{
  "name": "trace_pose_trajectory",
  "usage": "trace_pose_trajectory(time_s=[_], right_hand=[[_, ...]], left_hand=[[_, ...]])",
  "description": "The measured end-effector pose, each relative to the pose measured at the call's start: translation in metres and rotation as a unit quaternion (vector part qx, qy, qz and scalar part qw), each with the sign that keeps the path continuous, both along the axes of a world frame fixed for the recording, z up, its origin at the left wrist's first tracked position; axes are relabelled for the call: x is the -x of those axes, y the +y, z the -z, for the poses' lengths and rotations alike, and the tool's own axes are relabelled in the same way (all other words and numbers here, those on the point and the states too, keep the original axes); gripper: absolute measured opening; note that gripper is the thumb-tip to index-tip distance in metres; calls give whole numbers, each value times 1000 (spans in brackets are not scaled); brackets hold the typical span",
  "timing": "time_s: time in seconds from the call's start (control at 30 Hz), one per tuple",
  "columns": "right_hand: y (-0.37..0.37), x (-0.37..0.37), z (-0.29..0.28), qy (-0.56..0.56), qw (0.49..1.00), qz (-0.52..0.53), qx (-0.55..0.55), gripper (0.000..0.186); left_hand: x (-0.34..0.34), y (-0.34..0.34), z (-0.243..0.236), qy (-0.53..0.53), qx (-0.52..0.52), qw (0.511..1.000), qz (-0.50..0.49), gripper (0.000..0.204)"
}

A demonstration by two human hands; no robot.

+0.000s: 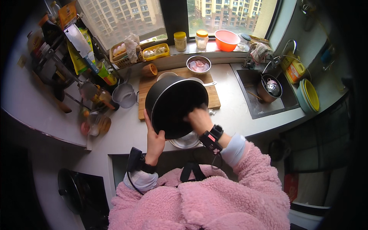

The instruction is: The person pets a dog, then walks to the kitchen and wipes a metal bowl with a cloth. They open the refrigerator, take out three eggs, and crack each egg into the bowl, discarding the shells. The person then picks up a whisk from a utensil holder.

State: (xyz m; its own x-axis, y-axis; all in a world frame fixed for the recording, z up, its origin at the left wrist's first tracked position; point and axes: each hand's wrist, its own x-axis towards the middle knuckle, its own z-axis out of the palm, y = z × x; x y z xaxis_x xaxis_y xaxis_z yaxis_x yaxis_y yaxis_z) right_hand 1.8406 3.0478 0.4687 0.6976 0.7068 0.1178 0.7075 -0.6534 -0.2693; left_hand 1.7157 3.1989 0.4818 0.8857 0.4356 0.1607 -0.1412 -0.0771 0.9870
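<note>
I hold a large black pot (170, 97) tilted, its dark interior toward me, above the wooden cutting board (212, 97) and the counter. My left hand (153, 136) is closed on the pot's left side, fingers along its outside. My right hand (198, 119) reaches into the pot's opening, blurred, and I cannot make out its fingers or anything in them. A round steel item (184, 142) sits below the pot, mostly hidden. Behind it are pale dishes (165, 74), partly covered, and a steel bowl of raw meat (198, 66).
A sink (251, 107) at right holds a pot (268, 92), beside stacked basins (308, 96). At left are a crowded rack (57, 69) and a saucepan (123, 96). The window sill carries jars (180, 41), baskets (156, 51) and a red basin (227, 42). A counter edge runs before me.
</note>
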Motion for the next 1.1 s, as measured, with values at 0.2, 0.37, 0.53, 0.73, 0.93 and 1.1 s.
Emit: trace_pose_trajectory(time_s=[0.2,0.37,0.53,0.73,0.93,1.1], right_hand=[[28,-33,-24,-145,918,67,-362,11],[62,13,-38,91,826,-83,-549,19],[47,39,-31,256,845,-282,-375,11],[44,18,-11,279,919,-258,-106,15],[72,3,2,66,984,-139,-92,18],[56,-26,0,-102,990,52,-76,22]], left_hand=[[7,-16,-3,109,194,975,25,71],[11,-16,1,146,192,968,65,57],[12,4,14,126,197,968,86,31],[15,7,14,146,199,966,75,46],[12,-7,4,112,220,964,100,93],[17,2,20,55,133,989,35,70]])
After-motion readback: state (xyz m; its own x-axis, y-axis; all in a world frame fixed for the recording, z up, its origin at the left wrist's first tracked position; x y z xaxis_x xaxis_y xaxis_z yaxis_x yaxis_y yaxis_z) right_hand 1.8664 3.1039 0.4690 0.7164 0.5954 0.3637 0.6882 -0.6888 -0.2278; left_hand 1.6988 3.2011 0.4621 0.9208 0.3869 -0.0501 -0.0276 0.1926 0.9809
